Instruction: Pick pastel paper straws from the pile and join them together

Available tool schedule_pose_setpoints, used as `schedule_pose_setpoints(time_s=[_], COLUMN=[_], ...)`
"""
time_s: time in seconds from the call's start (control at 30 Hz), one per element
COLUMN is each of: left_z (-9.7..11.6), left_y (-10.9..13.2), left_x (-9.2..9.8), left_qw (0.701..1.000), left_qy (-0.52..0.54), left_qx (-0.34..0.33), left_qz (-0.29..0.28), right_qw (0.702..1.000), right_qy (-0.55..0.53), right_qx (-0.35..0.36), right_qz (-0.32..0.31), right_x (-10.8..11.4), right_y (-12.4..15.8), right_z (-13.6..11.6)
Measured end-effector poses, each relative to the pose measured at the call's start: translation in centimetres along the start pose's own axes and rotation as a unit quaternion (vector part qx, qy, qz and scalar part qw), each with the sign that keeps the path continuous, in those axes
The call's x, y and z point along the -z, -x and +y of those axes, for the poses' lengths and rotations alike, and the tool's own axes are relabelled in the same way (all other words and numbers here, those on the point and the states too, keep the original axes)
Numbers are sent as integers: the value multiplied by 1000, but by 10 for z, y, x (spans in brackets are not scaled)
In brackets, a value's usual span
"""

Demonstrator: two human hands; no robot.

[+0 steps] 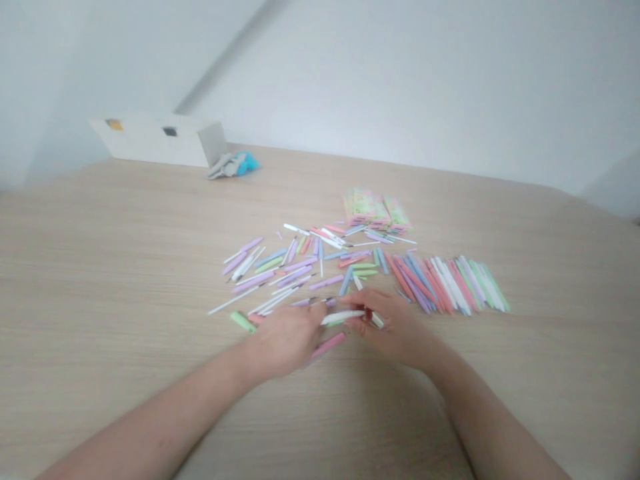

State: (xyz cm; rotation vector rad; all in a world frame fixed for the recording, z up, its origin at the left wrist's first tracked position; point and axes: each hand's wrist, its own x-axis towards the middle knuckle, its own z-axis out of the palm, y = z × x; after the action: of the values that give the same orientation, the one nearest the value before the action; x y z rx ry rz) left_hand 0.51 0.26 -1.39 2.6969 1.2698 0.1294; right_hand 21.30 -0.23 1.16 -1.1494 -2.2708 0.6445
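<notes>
Both my hands rest low on a light wooden table (100, 280), close together. My left hand (285, 337) is closed, with a pink pen barrel (329, 345) sticking out under its fingers. My right hand (395, 327) is closed too, pinching a white pen refill (343, 317) that spans the gap between the two hands. Just beyond them lies a loose scatter of pastel pen parts (295, 270): purple, green, pink, blue barrels and thin white refills. A tidy row of assembled pens (447, 283) lies to the right of my right hand.
Pastel pen boxes (375, 210) sit behind the scatter. At the far left stands a white cardboard box (160, 140) with a grey and blue bundle (233, 165) next to it. A white wall rises behind the table.
</notes>
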Motion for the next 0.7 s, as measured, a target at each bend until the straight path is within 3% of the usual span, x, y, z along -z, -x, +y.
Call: schedule_pose_setpoints(time_s=[0.17,0.3,0.5,0.7], left_z=[0,2,5,3], left_y=[0,0,1,0], left_x=[-2,-2,0,-2], left_qw=[1000,1000,999,999], left_qy=[-6,-19,-33,-43], left_qx=[-1,21,19,17], left_qz=[0,2,4,0], right_qw=[998,998,996,993], right_qy=[25,17,-16,-29], right_qx=[46,9,-81,-118], right_qz=[32,58,25,5], right_x=[-6,-14,-17,-16], right_y=[3,2,0,-2], right_z=[4,3,-2,-3])
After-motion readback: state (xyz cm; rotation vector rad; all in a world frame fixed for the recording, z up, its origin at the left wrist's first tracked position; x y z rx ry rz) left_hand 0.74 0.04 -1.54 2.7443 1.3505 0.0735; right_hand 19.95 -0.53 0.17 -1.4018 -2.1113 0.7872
